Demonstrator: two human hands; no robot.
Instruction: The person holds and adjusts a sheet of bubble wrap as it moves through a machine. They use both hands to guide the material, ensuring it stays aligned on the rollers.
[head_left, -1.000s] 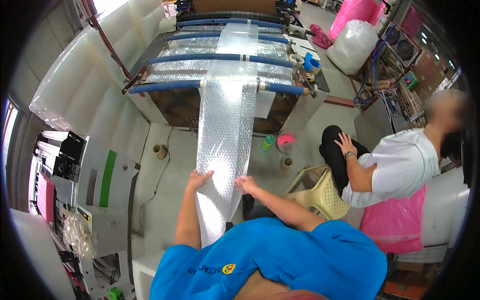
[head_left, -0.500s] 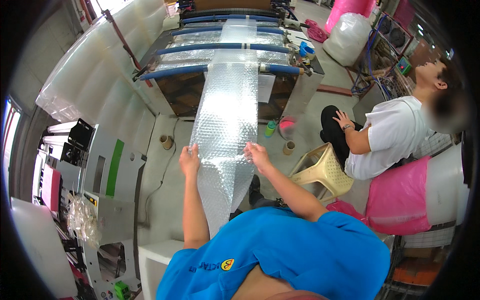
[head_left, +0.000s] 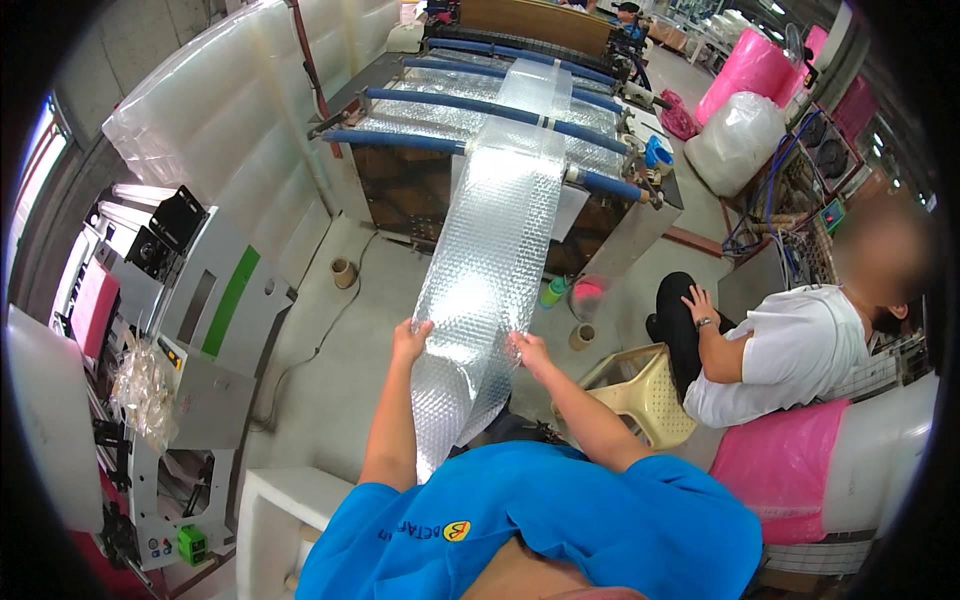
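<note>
A long strip of clear bubble wrap (head_left: 490,235) runs down from the blue rollers (head_left: 490,124) of a machine toward my body. With my left hand (head_left: 409,341) I grip its left edge, fingers closed on the film. My right hand (head_left: 530,352) pinches the opposite edge at about the same height. Between both hands the strip lies fairly flat and shines with reflected light. Below them its lower end hangs folded in front of my blue shirt (head_left: 540,520).
A seated person in a white shirt (head_left: 790,340) is at the right, beside a cream plastic stool (head_left: 650,395). Cardboard cores (head_left: 343,272) and a green bottle (head_left: 552,291) stand on the floor. A grey machine (head_left: 200,350) stands left; pink-wrapped rolls (head_left: 775,465) lie right.
The view has turned, so the machine and strip sit further right and slant. Both hands still hold the bubble wrap and appear lower in the picture. The seated person's head has turned.
</note>
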